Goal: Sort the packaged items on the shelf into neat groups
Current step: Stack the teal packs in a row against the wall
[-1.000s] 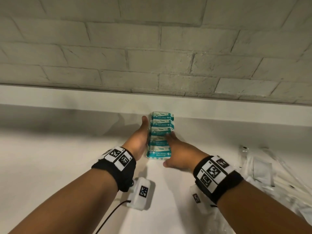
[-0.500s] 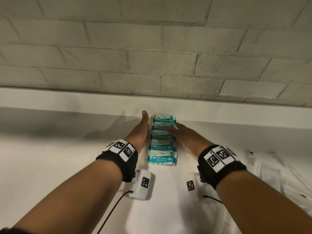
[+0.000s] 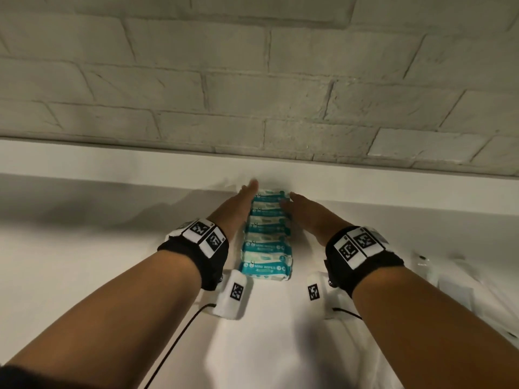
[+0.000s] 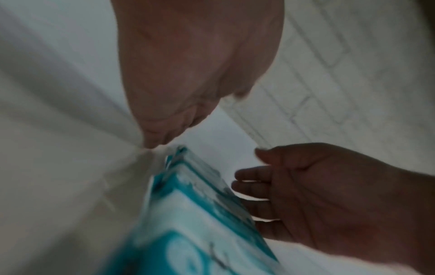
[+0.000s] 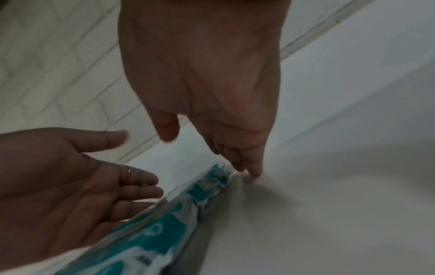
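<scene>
A row of teal-and-white mini wipes packs (image 3: 266, 234) lies on the white shelf (image 3: 84, 276), running from near me to the back ledge. My left hand (image 3: 238, 209) lies flat along the row's left side with straight fingers. On the other side, my right hand (image 3: 306, 213) stretches out the same way, fingertips by the far packs. The left wrist view shows the left hand (image 4: 188, 74) above the packs (image 4: 188, 214) and the right hand's fingers (image 4: 254, 186) against their edge. In the right wrist view the right hand (image 5: 212, 93) points down beside the packs (image 5: 164, 223), opposite the left hand (image 5: 70, 176).
Clear plastic-wrapped items (image 3: 449, 279) lie scattered on the shelf at the right. A white ledge (image 3: 112, 161) and a pale brick wall (image 3: 252, 94) close off the back. Bare shelf surface stretches to the left of the row.
Both hands have slid forward along the sides of the row toward the back ledge. The right hand moved from the near packs to the far ones and straightened out.
</scene>
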Demonstrator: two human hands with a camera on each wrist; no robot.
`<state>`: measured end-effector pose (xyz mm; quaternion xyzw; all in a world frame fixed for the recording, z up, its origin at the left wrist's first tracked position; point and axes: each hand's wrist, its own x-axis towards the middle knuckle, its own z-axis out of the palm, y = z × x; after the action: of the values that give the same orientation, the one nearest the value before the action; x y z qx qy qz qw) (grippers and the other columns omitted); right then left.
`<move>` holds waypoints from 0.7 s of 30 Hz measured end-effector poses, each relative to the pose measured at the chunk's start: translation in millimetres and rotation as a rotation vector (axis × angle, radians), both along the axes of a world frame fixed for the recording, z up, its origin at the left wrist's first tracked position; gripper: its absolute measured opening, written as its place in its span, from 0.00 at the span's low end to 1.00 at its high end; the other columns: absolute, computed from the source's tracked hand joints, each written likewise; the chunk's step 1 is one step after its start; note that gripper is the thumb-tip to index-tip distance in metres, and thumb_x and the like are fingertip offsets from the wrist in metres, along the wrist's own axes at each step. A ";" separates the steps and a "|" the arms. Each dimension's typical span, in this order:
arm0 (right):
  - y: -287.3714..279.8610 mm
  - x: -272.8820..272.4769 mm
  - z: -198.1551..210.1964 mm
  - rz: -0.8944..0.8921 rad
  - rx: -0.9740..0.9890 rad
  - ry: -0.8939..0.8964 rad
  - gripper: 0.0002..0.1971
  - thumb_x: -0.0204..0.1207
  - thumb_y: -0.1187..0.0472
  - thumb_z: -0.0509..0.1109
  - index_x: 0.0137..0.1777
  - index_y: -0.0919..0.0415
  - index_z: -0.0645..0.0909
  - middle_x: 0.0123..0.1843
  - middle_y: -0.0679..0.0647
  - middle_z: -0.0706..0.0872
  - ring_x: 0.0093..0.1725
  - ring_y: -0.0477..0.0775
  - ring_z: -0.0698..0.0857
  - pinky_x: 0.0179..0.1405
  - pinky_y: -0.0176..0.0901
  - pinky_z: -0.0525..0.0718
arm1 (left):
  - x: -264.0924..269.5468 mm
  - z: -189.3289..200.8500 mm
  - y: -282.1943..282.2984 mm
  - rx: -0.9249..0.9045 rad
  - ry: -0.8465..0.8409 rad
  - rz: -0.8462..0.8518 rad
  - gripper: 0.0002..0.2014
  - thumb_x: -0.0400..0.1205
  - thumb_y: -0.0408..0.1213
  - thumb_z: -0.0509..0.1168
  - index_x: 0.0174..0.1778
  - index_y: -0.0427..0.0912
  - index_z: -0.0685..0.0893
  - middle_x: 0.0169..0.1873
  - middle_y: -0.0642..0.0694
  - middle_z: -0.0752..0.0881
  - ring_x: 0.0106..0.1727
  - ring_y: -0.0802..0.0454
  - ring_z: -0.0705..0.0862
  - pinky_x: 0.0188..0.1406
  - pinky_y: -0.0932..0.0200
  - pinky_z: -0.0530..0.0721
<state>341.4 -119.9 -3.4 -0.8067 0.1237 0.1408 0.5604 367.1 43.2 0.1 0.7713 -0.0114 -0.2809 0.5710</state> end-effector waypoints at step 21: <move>-23.7 -48.2 37.2 0.405 -0.709 -0.024 0.30 0.84 0.57 0.60 0.84 0.48 0.56 0.78 0.48 0.71 0.74 0.51 0.72 0.76 0.45 0.67 | -68.5 18.0 3.1 0.890 -0.659 -0.758 0.50 0.72 0.67 0.65 0.84 0.49 0.49 0.85 0.45 0.49 0.85 0.41 0.47 0.83 0.44 0.51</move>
<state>293.3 -143.6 33.9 -0.9595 -0.0032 0.1877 0.2100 298.6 46.2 18.1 0.9213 -0.3383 -0.1899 0.0272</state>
